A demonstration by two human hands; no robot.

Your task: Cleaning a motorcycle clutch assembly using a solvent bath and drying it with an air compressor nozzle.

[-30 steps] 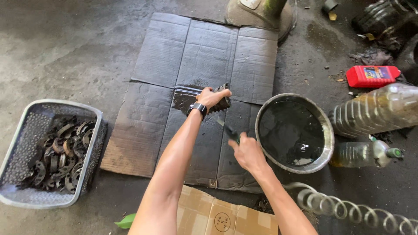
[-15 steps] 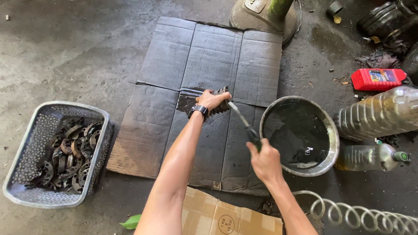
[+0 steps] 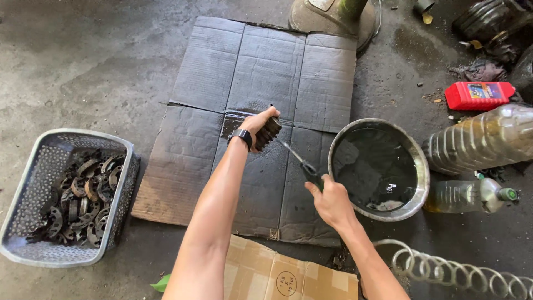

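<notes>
My left hand [image 3: 259,125] grips a dark, greasy stack of metal parts [image 3: 269,132] and holds it down on a flattened grey cardboard sheet [image 3: 222,83]. A black watch [image 3: 241,136] sits on that wrist. My right hand [image 3: 331,201] holds a thin brush [image 3: 297,160] by its handle, with the tip angled up toward the stack. A wet dark stain [image 3: 233,123] marks the cardboard beside the stack. To the right of my right hand stands a round metal basin [image 3: 423,166] with dark liquid in it.
A grey plastic basket [image 3: 33,166] with several rusty curved metal parts [image 3: 80,197] stands at the left. Two plastic bottles [image 3: 488,139] and a red can [image 3: 478,94] lie at the right. A coiled spring [image 3: 461,275] and a brown box [image 3: 266,275] lie near me.
My right hand has swung the brush from beside the basin up toward the stack in my left hand. The view has shifted slightly.
</notes>
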